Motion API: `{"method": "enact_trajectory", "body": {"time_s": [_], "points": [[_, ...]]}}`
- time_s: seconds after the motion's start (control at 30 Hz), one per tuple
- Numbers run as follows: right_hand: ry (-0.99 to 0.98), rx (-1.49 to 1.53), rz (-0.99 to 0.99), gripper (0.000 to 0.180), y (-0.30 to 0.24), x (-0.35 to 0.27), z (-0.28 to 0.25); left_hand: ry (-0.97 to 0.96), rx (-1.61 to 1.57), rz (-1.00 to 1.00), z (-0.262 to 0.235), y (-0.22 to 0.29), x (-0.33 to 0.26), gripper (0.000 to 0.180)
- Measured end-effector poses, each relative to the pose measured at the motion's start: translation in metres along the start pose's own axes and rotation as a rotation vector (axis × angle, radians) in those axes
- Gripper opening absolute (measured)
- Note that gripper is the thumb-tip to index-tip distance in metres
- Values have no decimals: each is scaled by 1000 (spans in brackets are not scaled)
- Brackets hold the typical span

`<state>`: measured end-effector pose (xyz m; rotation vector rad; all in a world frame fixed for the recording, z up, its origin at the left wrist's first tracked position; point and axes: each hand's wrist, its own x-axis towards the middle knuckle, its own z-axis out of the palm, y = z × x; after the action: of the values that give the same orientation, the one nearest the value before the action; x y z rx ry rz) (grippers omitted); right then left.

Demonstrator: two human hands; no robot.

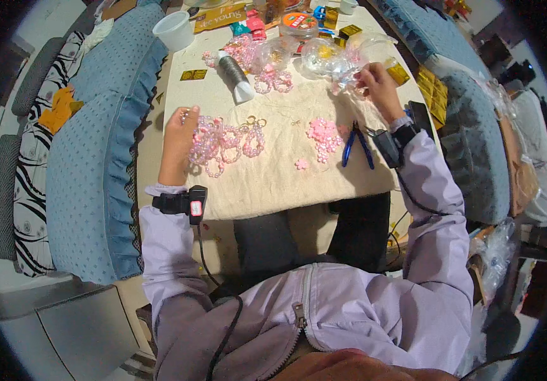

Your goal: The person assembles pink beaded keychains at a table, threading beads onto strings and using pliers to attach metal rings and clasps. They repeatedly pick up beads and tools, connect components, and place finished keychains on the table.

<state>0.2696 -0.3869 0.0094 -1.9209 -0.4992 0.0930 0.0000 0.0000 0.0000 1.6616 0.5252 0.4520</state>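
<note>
On the left of the cream cloth (273,184), my left hand (179,140) is closed at the edge of a heap of pink and clear bead strands (219,143), with some beads at its fingertips. My right hand (380,86) pinches a crinkled clear plastic bag (348,82) at the far right; what is in the bag is too small to make out. Nearer me lie blue-handled pliers (357,149) with the handles spread. Beside them is a pile of pink flower-shaped beads (324,136), and one loose pink flower (301,164) sits apart. Gold rings (252,120) rest above the strands.
A grey thread spool (232,71) lies behind the strands. Clear round containers (320,56), a red-lidded tub (299,24) and a white plastic cup (173,32) stand farther back. Blue-covered seats (89,178) flank the table. Cables (201,244) run from both wrists.
</note>
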Motion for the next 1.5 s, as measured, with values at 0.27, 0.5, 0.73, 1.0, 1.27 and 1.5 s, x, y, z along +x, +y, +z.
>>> {"method": "enact_trajectory", "body": {"time_s": [0.27,0.5,0.73,1.0,1.27,1.5], "points": [[-29,156,-65,20,-32,-3,-25,38,269,67,21,-18,-12,27],[-200,234,-13,20,-48,8,20,85,362,213,31,-29,-16,24],[-340,380,-50,22,-39,29,89,121,233,282,26,-33,-22,23],[-555,-201,-156,17,-54,-52,46,230,218,334,17,-26,-50,19],[-385,-309,-181,12,-65,-122,-12,119,822,544,74,18,-45,12],[-301,-312,-199,10,-43,-149,-43,19,1028,548,121,-3,-37,18]]}}
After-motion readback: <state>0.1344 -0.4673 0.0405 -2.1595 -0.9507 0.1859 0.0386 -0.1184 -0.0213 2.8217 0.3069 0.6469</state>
